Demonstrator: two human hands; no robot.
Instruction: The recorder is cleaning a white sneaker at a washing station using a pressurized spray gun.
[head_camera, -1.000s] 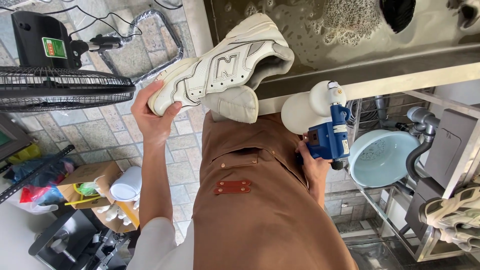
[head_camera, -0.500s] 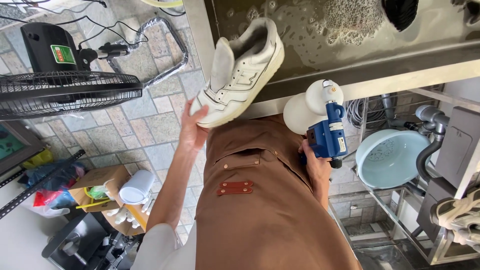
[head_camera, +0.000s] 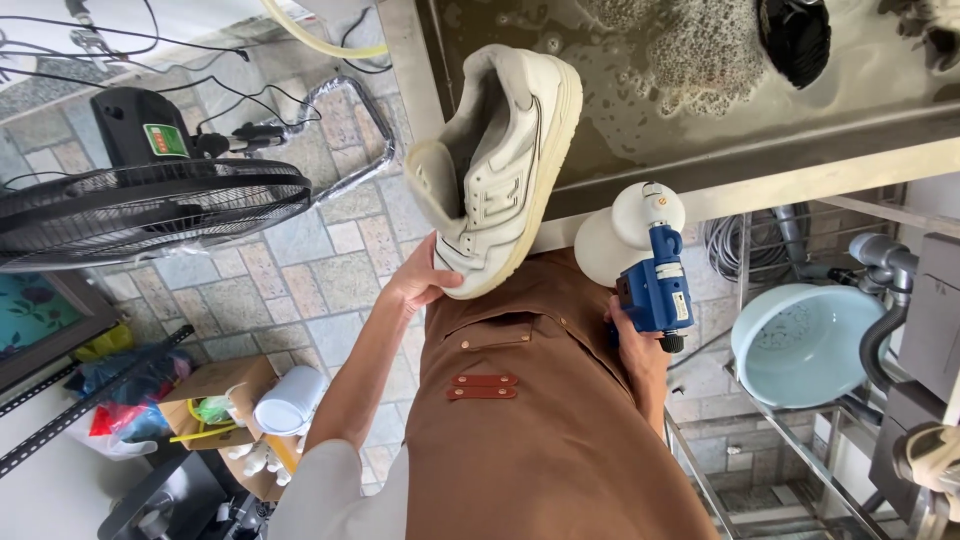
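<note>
Item: white sneaker (head_camera: 497, 165), now turned opening-up and heel toward me, where a moment ago its side faced me; lifted over the edge of the soapy sink (head_camera: 640, 150). My left hand (head_camera: 420, 280) closed around its toe end. My right hand (head_camera: 635, 345) wrapped on the blue power brush (head_camera: 655, 290), white head beside the sole, not touching
</note>
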